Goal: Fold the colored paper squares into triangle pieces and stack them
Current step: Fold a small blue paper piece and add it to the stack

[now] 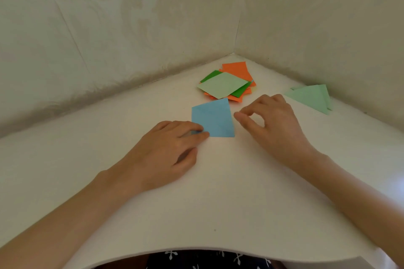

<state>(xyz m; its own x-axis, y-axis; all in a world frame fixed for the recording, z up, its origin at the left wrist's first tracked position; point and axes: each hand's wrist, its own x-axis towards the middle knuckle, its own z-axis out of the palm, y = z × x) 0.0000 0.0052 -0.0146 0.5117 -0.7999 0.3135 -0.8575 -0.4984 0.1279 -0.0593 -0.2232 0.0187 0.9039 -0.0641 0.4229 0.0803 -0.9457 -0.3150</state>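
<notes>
A blue paper square (215, 119) lies flat on the white table (218, 192). My left hand (170, 144) rests on its lower-left corner and presses it down with fairly straight fingers, the thumb off the paper. Just right of the square, my right hand (271, 120) has curled fingers. Its thumb and forefinger tips nearly meet beside the paper's right edge and hold nothing. Behind the blue square is a loose pile of unfolded squares (227, 84) in orange, dark green and light green. Folded light green triangles (310, 97) lie stacked at the right by the wall.
The table sits in a corner, with pale patterned walls (131, 28) close behind and to the right. The table's near edge (218, 251) curves just in front of my body.
</notes>
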